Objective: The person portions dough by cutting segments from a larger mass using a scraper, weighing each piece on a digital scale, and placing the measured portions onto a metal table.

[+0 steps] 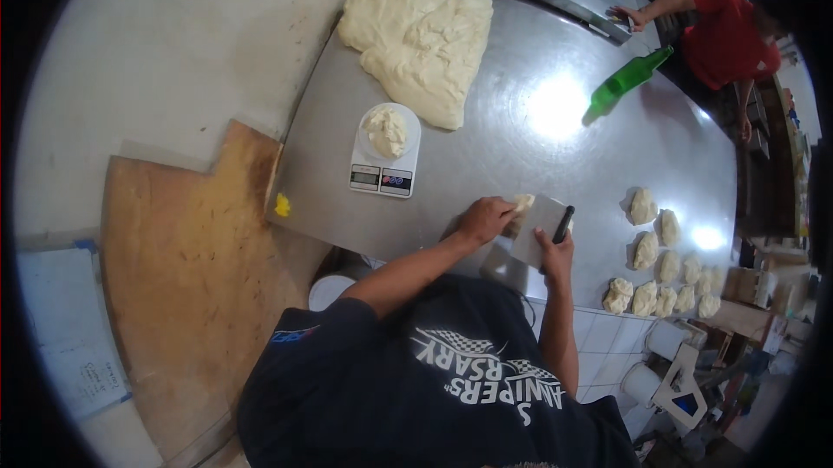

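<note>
While the right hand [555, 253] is closed on the handle of the scraper [538, 223], its thumb against the flat blade, the left hand [486, 219] has its fingers bent almost together, pinching a small piece of dough [523, 202] just beside this blade, over the near part of the counter [503, 156]. If the scraper slips, I think it could nick the left fingers, because they are so near. The dough looks soft, so it may cling to the blade or the skin. The left forearm, swinging outward, could bump the scale [382, 182] with its ragged lump [385, 131]. At right, dough portions [645, 251] sit close; by spreading, neighbours might join.
</note>
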`<action>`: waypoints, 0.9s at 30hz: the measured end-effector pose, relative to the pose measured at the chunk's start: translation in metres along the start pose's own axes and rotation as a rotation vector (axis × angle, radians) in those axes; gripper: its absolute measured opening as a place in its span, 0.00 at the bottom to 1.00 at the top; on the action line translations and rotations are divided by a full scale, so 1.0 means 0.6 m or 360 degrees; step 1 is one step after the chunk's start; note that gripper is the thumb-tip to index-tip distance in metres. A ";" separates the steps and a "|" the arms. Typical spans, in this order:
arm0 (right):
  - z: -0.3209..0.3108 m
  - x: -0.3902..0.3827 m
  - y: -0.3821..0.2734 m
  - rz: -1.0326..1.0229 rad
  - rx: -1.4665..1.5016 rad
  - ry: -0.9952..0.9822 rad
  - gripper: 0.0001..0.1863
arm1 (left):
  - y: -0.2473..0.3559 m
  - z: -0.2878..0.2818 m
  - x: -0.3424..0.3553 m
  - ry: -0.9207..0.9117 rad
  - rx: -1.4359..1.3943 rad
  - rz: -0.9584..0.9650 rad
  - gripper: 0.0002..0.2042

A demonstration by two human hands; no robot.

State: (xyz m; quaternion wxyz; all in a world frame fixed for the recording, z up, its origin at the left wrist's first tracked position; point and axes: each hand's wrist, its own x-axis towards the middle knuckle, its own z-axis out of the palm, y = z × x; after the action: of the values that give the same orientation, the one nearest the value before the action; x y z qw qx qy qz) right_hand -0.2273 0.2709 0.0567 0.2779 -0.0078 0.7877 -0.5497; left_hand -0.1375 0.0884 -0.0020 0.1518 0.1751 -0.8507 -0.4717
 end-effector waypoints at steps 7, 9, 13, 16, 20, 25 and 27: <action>0.015 -0.001 -0.002 -0.0080 -0.0171 -0.0055 0.24 | 0.005 -0.062 -0.020 0.0006 -0.0160 0.0009 0.17; 0.017 -0.005 -0.011 -0.0077 -0.0239 -0.0072 0.24 | 0.007 -0.113 -0.022 0.0396 0.0145 0.0201 0.19; 0.016 -0.003 -0.002 -0.0082 -0.0243 -0.0048 0.24 | -0.053 -0.251 -0.011 0.0796 0.0626 0.0269 0.27; 0.019 0.000 -0.002 -0.0092 -0.0250 -0.0054 0.24 | -0.078 -0.336 -0.008 0.0906 0.0926 0.0165 0.36; 0.027 -0.001 -0.010 -0.0138 -0.0255 -0.0052 0.24 | -0.111 -0.401 -0.004 0.0858 0.1013 0.0050 0.44; 0.032 -0.016 -0.036 -0.0013 -0.0254 -0.0063 0.24 | -0.182 -0.429 0.005 0.0917 0.0450 -0.0043 0.39; 0.033 -0.015 -0.021 -0.0093 -0.0248 -0.0050 0.24 | -0.182 -0.435 0.001 0.0796 0.0396 -0.0047 0.38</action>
State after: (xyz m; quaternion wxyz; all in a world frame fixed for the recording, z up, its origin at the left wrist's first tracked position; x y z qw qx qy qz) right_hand -0.2145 0.2516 0.0668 0.2726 -0.0611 0.8230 -0.4946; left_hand -0.0106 -0.1612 0.0372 0.3275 0.3157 -0.8356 -0.3079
